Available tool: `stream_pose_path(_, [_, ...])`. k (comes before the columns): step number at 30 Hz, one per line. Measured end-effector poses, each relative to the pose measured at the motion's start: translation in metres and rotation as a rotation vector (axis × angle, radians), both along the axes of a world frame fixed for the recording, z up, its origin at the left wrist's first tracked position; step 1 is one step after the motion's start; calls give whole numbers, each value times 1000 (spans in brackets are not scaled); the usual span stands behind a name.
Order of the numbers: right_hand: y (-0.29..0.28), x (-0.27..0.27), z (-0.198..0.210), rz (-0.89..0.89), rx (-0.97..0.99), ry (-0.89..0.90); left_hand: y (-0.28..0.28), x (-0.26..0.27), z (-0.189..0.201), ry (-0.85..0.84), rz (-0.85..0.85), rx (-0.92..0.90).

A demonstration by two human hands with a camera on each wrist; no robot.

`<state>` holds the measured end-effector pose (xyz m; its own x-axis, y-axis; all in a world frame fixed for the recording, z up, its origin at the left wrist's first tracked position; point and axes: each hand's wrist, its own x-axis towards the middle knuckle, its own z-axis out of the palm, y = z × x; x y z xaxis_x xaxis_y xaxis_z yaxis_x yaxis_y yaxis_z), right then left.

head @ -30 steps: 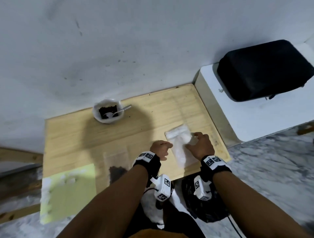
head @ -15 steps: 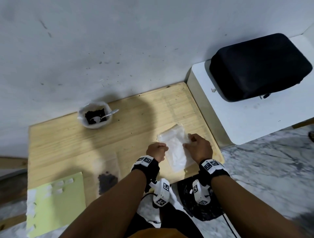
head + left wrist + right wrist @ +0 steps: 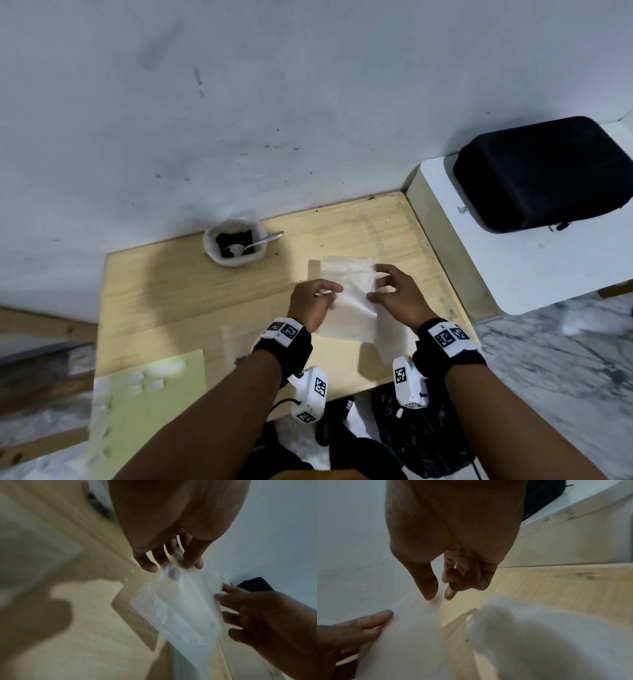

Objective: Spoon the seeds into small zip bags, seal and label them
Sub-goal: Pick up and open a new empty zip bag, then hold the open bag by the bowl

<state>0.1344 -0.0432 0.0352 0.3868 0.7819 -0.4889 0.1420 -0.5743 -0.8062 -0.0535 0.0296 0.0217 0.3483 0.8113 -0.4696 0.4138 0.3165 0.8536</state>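
1. Nearest the body, a pale green sheet (image 3: pixel 147 404) carrying small white labels (image 3: pixel 154 383) lies at the near left corner of the wooden table (image 3: pixel 171 301). Leave it there until a bag is sealed.
2. Just beyond it, a clear bag with dark seeds (image 3: pixel 239 346) lies flat, partly hidden by the left forearm. Keep the arm lifted off it so nothing spills.
3. In the middle, the left hand (image 3: pixel 313 303) pinches the left edge of an empty zip bag (image 3: pixel 347 301), thumb on top and fingers curled beneath. From the left wrist view this bag (image 3: pixel 181 604) is raised off the table.
4. The right hand (image 3: pixel 394 296) is at the bag's right edge with fingers loosely spread; thumb and forefinger sit close together at the plastic, but I cannot tell whether they actually have hold of it.
5. The step looks like separating one bag from the loose bags (image 3: pixel 390 337) beneath and opening its mouth. Rub the two layers apart at the zip end, and keep the left pinch low so the mouth stays wide.
6. Farthest off, by the wall, the white bowl (image 3: pixel 236 245) holds the seeds (image 3: pixel 226 240) and the spoon (image 3: pixel 260 241). Bring the opened bag close to it before scooping.
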Motion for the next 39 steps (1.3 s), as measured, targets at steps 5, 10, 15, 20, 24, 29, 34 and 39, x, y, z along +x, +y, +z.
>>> stream_pose_path(5, [41, -46, 36, 43, 53, 5, 34, -60, 28, 70, -174, 172])
stream_pose_path(10, [75, -103, 61, 248, -114, 178, 55, -120, 47, 169, 32, 418])
stream_pose_path(15, [98, -164, 72, 373, -27, 196, 62, -156, 62, 203, 196, 456])
stream_pose_path(20, [115, -217, 74, 442, 126, 220, 71, -188, 61, 116, 285, 330])
stream_pose_path(24, [122, -232, 77, 478, 126, 165, 77, -202, 66, -139, 349, 148])
stream_pose_path(29, [124, -226, 74, 461, 34, 294, 84, -211, 64, -265, 215, 38])
stream_pose_path(34, [131, -212, 71, 424, 14, 273, 88, -197, 58, -197, 196, 45])
stream_pose_path(39, [144, -201, 69, 504, 157, 51, 91, -174, 65, -19, 185, 169])
